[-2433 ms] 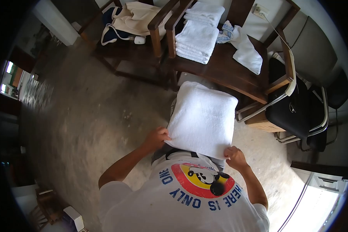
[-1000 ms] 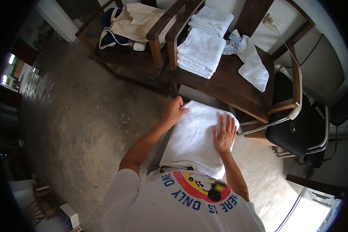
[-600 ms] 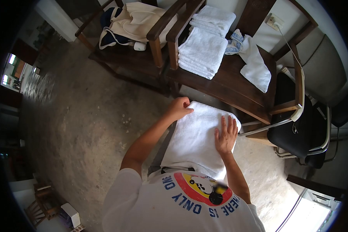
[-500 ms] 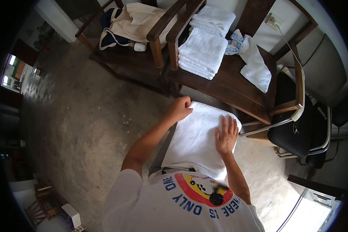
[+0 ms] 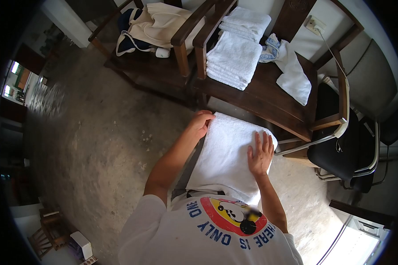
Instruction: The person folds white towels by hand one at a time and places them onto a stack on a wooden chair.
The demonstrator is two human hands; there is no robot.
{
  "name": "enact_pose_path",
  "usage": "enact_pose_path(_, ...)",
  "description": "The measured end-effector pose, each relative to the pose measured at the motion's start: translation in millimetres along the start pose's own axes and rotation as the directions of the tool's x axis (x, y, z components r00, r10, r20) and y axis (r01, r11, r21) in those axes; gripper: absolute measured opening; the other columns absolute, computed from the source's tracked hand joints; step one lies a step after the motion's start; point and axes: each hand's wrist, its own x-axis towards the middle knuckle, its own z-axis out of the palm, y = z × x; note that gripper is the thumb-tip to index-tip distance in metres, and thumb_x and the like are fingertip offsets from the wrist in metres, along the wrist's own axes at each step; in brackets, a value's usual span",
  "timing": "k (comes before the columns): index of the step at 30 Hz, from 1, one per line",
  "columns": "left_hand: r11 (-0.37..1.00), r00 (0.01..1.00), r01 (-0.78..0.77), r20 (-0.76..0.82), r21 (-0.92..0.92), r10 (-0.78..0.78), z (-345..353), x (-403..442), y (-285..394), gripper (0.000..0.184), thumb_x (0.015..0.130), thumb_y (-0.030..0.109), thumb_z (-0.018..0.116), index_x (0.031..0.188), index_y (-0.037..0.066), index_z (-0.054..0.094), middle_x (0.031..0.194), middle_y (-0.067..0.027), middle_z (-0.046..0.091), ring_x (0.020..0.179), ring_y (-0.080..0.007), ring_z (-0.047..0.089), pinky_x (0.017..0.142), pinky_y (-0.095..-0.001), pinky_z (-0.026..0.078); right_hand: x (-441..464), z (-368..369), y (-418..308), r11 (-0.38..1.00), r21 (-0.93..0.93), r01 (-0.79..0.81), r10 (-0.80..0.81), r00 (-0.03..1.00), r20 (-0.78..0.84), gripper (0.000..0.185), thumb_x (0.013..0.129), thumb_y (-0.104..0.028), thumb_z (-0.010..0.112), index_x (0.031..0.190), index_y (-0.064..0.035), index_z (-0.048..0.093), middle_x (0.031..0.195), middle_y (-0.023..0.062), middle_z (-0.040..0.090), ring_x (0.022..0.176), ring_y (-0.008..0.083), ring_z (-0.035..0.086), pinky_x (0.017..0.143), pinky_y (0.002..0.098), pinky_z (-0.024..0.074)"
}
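Note:
A white towel lies spread over my lap, its far edge toward the wooden bench. At its far left corner, my left hand is closed, with the thumb and fingers pinching the towel's edge. My right hand rests flat on the right side of the towel, fingers stretched out and pointing away from me. A stack of folded white towels sits on the bench beyond my hands.
On the dark wooden bench lie a loose white cloth and a blue-patterned cloth. A cream and navy bag rests on the neighbouring seat. At right stands a black chair with metal legs; a cable hangs from a wall socket.
My left hand has shifted slightly left at the towel's far corner, and the towel's edge there looks straighter. My right hand stays flat in nearly the same place.

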Motion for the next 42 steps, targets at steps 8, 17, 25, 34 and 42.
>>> enact_pose_path(8, 0.903, 0.896, -0.429, -0.117, 0.029, 0.429, -6.0, 1.5, -15.7, 0.026, 0.065, -0.014, 0.061, 0.083, 0.003, 0.053, 0.081, -0.0071, 0.059, 0.077, -0.0186, 0.059, 0.068, -0.0288, 0.049, -0.1, -0.5, -0.6, 1.000, 0.002, -0.001, 0.001, 1.000, -0.001, 0.058, 0.084, -0.029, 0.055, 0.139, -0.0193, 0.040, 0.146, 0.0107, 0.032, 0.137, 0.0345, 0.023, 0.110, 0.0524, 0.0198)
enact_pose_path(17, 0.811, 0.947, -0.315, 0.101, 0.493, 0.306, -16.7, -7.5, -8.4, 0.027, 0.075, -0.003, 0.063, 0.100, 0.004, 0.063, 0.095, -0.0034, 0.064, 0.086, -0.0127, 0.060, 0.072, -0.0256, 0.048, -2.0, 0.7, 0.5, 1.000, 0.005, -0.006, 0.006, 1.000, -0.016, 0.057, 0.084, -0.028, 0.055, 0.138, -0.0180, 0.041, 0.145, 0.0107, 0.032, 0.137, 0.0342, 0.023, 0.110, 0.0521, 0.0203)
enact_pose_path(25, 0.646, 0.906, -0.423, 0.324, 0.636, 0.274, -8.4, 5.2, -2.0, 0.027, 0.075, 0.002, 0.067, 0.102, 0.002, 0.065, 0.091, -0.0031, 0.065, 0.082, -0.0098, 0.058, 0.073, -0.0237, 0.047, -3.1, 2.5, 1.5, 1.000, 0.005, -0.012, 0.012, 1.000, -0.024, 0.057, 0.084, -0.028, 0.055, 0.138, -0.0184, 0.041, 0.145, 0.0113, 0.033, 0.137, 0.0342, 0.023, 0.110, 0.0519, 0.0201)
enact_pose_path(34, 0.432, 0.753, -0.647, 0.438, 0.629, 0.491, -16.1, 28.4, -11.0, 0.013, 0.078, 0.002, 0.065, 0.091, 0.000, 0.067, 0.077, -0.0042, 0.066, 0.069, -0.0082, 0.057, 0.063, -0.0233, 0.046, -2.8, -3.7, -3.0, 1.000, -0.008, 0.009, -0.010, 0.998, -0.058, 0.054, 0.084, -0.024, 0.058, 0.136, -0.0162, 0.044, 0.143, 0.0124, 0.035, 0.135, 0.0341, 0.027, 0.109, 0.0485, 0.0229)
enact_pose_path(42, 0.866, 0.969, -0.246, 0.102, 0.435, 0.224, -39.0, 17.2, 13.6, 0.017, 0.088, 0.022, 0.059, 0.094, 0.007, 0.065, 0.080, -0.0029, 0.066, 0.066, -0.0099, 0.060, 0.058, -0.0232, 0.047, -4.8, 2.6, 10.7, 0.993, 0.113, 0.024, -0.011, 0.994, -0.112, 0.054, 0.086, -0.029, 0.057, 0.135, -0.0113, 0.044, 0.142, 0.0138, 0.037, 0.134, 0.0320, 0.030, 0.109, 0.0459, 0.0245)
